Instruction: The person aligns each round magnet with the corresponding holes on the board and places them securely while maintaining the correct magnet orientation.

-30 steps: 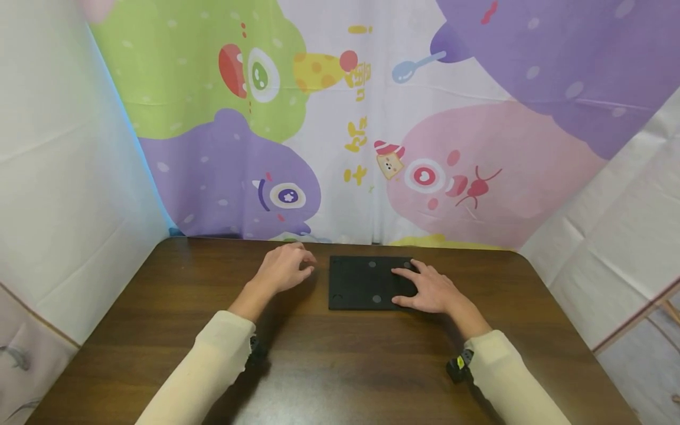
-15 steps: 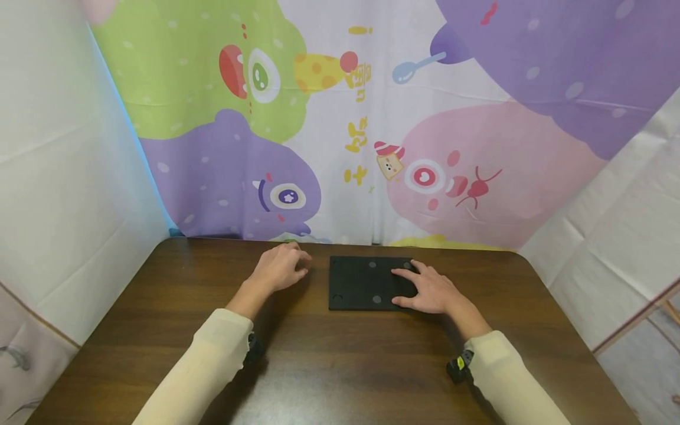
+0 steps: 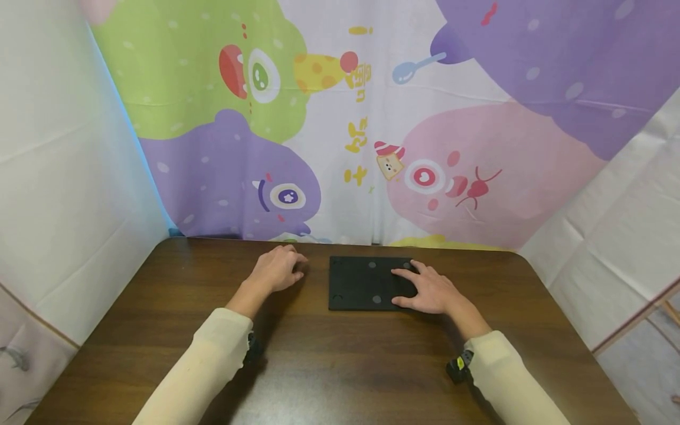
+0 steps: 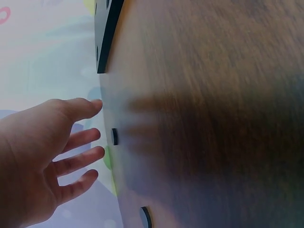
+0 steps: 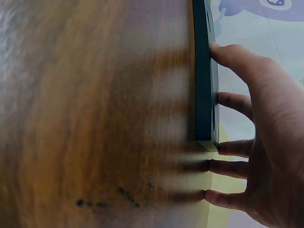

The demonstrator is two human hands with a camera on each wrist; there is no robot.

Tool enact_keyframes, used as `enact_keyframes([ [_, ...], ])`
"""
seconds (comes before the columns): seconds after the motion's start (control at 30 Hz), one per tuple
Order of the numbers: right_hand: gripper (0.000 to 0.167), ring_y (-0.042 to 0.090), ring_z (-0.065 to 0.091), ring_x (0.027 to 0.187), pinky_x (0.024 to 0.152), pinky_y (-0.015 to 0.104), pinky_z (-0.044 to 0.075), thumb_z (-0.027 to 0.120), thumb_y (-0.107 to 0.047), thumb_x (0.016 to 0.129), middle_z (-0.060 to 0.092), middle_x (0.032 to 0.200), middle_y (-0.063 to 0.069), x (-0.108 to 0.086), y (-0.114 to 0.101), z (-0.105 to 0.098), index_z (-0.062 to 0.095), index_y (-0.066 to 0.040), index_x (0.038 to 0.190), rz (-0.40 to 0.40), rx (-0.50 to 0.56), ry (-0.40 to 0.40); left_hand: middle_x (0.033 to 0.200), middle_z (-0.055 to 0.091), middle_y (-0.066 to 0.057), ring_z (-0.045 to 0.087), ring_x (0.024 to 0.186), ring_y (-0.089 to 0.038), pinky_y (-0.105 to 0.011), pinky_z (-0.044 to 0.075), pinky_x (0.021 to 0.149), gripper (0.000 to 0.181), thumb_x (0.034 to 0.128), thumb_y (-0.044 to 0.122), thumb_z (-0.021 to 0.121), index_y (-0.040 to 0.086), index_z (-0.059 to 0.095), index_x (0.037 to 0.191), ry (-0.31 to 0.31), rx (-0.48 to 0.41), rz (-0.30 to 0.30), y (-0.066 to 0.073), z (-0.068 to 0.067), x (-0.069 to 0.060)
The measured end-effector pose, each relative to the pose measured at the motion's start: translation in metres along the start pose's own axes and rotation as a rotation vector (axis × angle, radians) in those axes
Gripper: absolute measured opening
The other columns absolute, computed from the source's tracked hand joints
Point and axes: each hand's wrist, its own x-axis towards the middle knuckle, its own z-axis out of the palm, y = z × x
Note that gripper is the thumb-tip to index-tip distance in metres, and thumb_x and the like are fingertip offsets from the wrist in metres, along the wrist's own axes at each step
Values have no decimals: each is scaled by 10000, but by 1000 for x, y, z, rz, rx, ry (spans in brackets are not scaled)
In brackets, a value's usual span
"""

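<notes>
A flat black rectangular board (image 3: 353,283) lies on the table, marked with grey round spots and faint round outlines near its left corners. My right hand (image 3: 431,290) rests on its right end, fingers spread; in the right wrist view the thumb and some fingertips touch the board (image 5: 203,80), while the other fingers reach past its end. Left of the board, my left hand (image 3: 276,268) hovers with loosely bent fingers and holds nothing. Below it, the left wrist view shows a small dark disc (image 4: 114,137) near the fingertips and another dark disc (image 4: 146,217); the head view hides both.
The brown wooden table (image 3: 340,366) ends at the back against a printed cartoon curtain (image 3: 350,206). White cloth walls (image 3: 58,177) stand on the left and right. A small black wrist device (image 3: 458,367) hangs under the right sleeve.
My left hand has drawn slightly to the left, away from the board. The right hand and the board stay where they were.
</notes>
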Motion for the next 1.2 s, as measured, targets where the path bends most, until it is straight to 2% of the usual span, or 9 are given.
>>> enact_keyframes([
  [0.07, 825, 616, 457, 1577, 1142, 850, 468, 719, -668, 1020, 343, 1797, 339, 0, 0, 0, 513, -249, 1700, 0, -1, 0, 1353, 765, -64, 725, 1242, -341, -610, 652, 945, 392, 1002, 306, 838, 279, 813, 1392, -2, -4, -1, 3, -6, -4],
  [0.23, 826, 613, 457, 1576, 1134, 844, 474, 714, -674, 1022, 334, 1803, 331, 1, 1, 1, 508, -255, 1703, 2, -4, -1, 1384, 755, -104, 714, 1291, -361, -591, 651, 1005, 364, 1039, 229, 802, 220, 805, 1402, -42, -18, -29, 21, -34, -22],
  [0.43, 821, 615, 451, 1582, 1135, 849, 470, 717, -664, 1025, 330, 1805, 334, 0, 0, 0, 506, -254, 1705, 4, -5, -4, 1396, 755, -122, 711, 1324, -379, -597, 657, 997, 345, 1060, 240, 775, 193, 800, 1401, -19, -33, -42, 23, -41, -25],
  [0.53, 820, 614, 448, 1585, 1143, 851, 462, 716, -663, 1026, 328, 1806, 333, 0, 0, 0, 504, -256, 1706, 5, -6, -6, 1403, 755, -100, 710, 1329, -367, -604, 656, 995, 363, 1049, 253, 791, 215, 798, 1410, -42, -23, -66, 16, -31, -15],
  [0.57, 822, 613, 448, 1586, 1142, 852, 462, 715, -666, 1026, 327, 1807, 332, 0, 0, 0, 503, -257, 1707, 5, -7, -7, 1386, 759, -97, 716, 1302, -364, -599, 660, 966, 358, 1041, 266, 799, 230, 804, 1397, -23, -6, -53, 7, -18, -9],
  [0.7, 826, 613, 445, 1588, 1145, 852, 460, 714, -671, 1024, 325, 1808, 332, 0, 0, 0, 502, -257, 1707, 8, -7, -7, 1359, 756, -71, 722, 1258, -351, -603, 660, 901, 354, 1034, 318, 807, 293, 806, 1387, -6, 28, -48, -15, 15, 9],
  [0.87, 822, 612, 449, 1586, 1141, 843, 470, 711, -668, 1026, 326, 1808, 331, 0, 0, 1, 502, -257, 1707, 9, -11, -5, 1389, 741, -87, 707, 1306, -363, -603, 657, 933, 361, 1049, 313, 791, 286, 797, 1409, -48, -7, -76, -10, 9, 9],
  [0.93, 822, 613, 450, 1585, 1139, 841, 474, 710, -668, 1027, 326, 1809, 331, 1, 1, 1, 502, -256, 1707, 8, -11, -6, 1371, 746, -79, 713, 1283, -353, -598, 657, 909, 354, 1039, 321, 802, 289, 806, 1392, -36, -7, -79, -11, 11, 9],
  [1.2, 824, 608, 454, 1582, 1149, 841, 470, 703, -676, 1021, 330, 1810, 324, 1, 1, 1, 504, -263, 1705, 12, -9, -9, 1420, 719, -92, 703, 1340, -350, -592, 652, 981, 382, 1035, 328, 797, 282, 800, 1415, -51, -38, -112, -29, 37, 21],
])
